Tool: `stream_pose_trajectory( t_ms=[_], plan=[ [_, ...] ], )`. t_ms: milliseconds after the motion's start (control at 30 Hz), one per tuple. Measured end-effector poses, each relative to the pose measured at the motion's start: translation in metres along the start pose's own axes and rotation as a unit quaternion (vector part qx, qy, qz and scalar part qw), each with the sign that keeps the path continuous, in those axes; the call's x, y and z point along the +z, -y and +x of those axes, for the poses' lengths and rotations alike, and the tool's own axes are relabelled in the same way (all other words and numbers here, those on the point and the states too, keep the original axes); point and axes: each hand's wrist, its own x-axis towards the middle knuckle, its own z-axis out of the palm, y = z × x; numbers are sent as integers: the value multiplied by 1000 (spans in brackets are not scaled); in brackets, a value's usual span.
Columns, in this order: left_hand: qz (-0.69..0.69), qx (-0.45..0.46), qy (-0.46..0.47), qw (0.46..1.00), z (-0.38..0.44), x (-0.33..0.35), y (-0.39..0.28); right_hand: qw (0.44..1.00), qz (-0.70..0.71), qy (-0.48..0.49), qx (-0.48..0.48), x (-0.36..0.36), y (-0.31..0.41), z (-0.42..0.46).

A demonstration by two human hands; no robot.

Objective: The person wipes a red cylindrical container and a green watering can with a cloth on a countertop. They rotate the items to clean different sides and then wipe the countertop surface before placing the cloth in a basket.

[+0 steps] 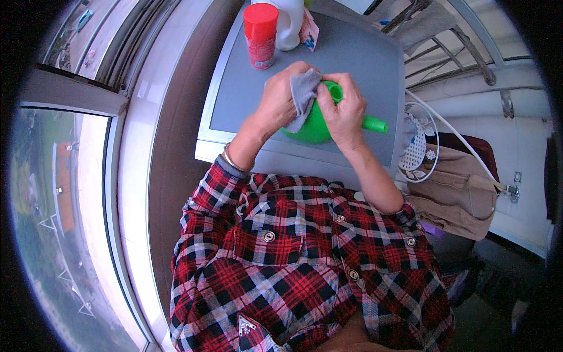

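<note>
My left hand (281,97) is closed around a grey cloth (303,92) that lies against the side of a green plastic container (313,125). The container has a round body, an open neck (336,91) and a tube-like part (374,124) sticking out to the right. With thumb and fingers, my right hand (345,108) grips the container around its neck. Both hands are over the front part of a grey top with a pale rim (246,103). The cloth and my hands hide part of the container's body.
Toward the back of the top stand a red-capped canister (260,39), a white jug (290,26) and a pink packet (309,33). A window ledge (145,176) runs along the left. To the right are a white perforated basket (413,145), brown cloth (457,189) and a white hose (457,141).
</note>
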Motion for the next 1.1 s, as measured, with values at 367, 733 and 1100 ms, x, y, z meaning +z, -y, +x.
stream_pose_trajectory(
  t_ms=[367,733,1100],
  plan=[
    [-262,-221,-3,939,19,1,22,1000,0,8,1,-2,0,1],
    [-26,-66,-172,983,-35,27,95,1000,5,-9,-12,0,-2,1],
    [82,-229,-194,950,-73,39,129,1000,1,-4,-3,3,-3,0]
  ],
)
